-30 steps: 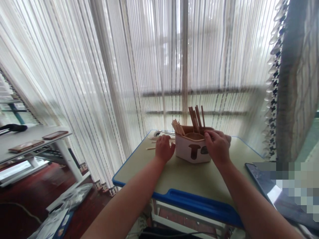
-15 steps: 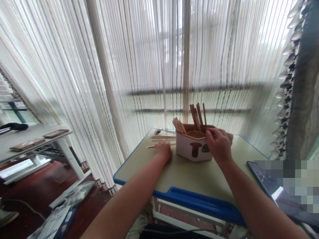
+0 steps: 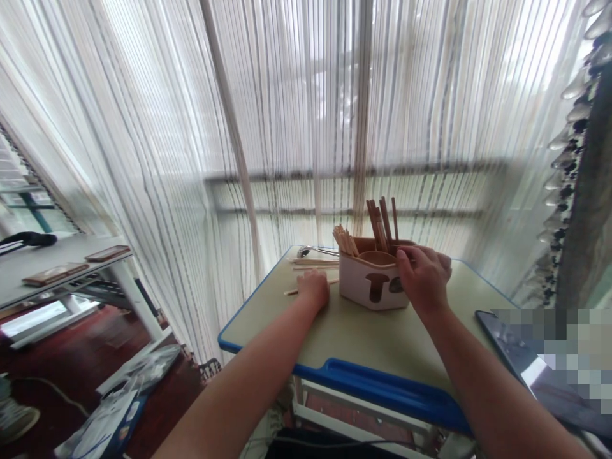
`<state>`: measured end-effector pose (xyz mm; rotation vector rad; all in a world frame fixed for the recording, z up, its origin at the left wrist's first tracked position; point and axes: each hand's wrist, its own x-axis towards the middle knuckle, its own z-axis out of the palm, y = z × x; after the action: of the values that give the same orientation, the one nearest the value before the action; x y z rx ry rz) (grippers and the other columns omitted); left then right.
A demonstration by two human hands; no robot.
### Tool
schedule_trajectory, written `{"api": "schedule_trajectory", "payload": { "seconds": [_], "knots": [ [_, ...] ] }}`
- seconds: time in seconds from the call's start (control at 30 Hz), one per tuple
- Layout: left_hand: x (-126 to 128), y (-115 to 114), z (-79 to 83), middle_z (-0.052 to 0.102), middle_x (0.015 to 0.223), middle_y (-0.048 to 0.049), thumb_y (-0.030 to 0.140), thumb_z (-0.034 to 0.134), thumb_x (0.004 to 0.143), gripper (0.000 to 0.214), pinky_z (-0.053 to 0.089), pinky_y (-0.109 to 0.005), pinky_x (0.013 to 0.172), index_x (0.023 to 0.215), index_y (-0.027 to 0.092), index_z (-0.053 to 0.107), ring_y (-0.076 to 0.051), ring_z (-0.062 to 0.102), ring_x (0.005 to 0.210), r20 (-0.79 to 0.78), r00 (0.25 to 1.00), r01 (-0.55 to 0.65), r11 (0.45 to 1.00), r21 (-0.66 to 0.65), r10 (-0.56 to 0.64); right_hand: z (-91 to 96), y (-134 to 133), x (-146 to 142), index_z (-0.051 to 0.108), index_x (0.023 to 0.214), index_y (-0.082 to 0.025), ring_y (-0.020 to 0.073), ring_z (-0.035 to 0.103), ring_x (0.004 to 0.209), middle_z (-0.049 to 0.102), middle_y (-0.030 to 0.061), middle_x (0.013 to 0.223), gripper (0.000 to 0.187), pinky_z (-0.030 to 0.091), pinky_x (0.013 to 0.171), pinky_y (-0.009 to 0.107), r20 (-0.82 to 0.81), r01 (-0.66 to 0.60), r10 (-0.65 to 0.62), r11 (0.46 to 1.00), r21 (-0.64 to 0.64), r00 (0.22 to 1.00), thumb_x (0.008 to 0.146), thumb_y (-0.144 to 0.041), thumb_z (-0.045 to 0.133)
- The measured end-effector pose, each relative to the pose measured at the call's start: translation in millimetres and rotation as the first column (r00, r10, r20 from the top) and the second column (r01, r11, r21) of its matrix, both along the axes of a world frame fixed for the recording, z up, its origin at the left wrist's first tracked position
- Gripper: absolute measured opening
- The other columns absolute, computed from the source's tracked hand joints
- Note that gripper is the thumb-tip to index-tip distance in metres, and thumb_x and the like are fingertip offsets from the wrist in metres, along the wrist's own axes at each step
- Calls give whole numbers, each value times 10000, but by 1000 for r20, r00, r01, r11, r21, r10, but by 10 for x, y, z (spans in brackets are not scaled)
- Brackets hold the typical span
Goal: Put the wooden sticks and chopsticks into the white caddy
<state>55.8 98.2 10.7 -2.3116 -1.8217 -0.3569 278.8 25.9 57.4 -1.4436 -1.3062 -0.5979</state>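
A utensil holder with white sides, brown compartments and a big brown letter on its front stands on the desk. My right hand grips its right rim between thumb and fingers. Left of the holder, my left hand is closed over a light wooden chopstick low at the desk top; its two ends show on either side of the hand. Pale chopsticks lean in the holder's left compartment, and several dark brown chopsticks stand in its rear part. More pale chopsticks lie behind my left hand.
A metal slotted spoon lies at the back of the blue-edged desk. To the right is a dark tablet-like screen. Sheer curtains hang behind. A white table with wooden frames stands at the left.
The chopstick under my left hand has turned, its left end coming nearer to me. My right hand stays on the holder's rim. The view has shifted slightly.
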Motion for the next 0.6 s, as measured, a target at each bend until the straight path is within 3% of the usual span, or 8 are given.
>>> {"api": "schedule_trajectory", "payload": {
  "seconds": [0.13, 0.3, 0.6],
  "knots": [
    [4, -2, -32, 581, 1105, -179, 295, 441, 878, 290, 432, -461, 862, 1075, 137, 585, -302, 553, 1046, 11, 999, 45, 998, 48, -46, 11, -66, -76, 614, 1157, -226, 284, 393, 1232, 619, 61, 1199, 392, 226, 1048, 486, 241, -20, 16, 1000, 14, 970, 862, -450, 487],
    [11, -8, -27, 586, 1099, -179, 283, 433, 887, 289, 436, -454, 854, 1096, 134, 566, -293, 559, 1043, -3, 1000, 30, 999, 23, -30, -27, -29, -70, 430, 1349, -105, 269, 402, 1259, 606, 144, 1203, 620, 248, 1067, 467, 300, -42, 55, 998, -49, 952, 881, -511, 416],
    [12, -63, 35, 622, 1052, -161, 121, 394, 861, 262, 427, -431, 832, 1038, 146, 586, -283, 589, 1012, -100, 973, 215, 975, 49, -210, -2, -22, -30, 600, 1180, -187, 245, 483, 1168, 665, 76, 1120, 458, 276, 1047, 436, 290, -108, 136, 988, -108, 947, 895, -486, 404]
  ]
}}
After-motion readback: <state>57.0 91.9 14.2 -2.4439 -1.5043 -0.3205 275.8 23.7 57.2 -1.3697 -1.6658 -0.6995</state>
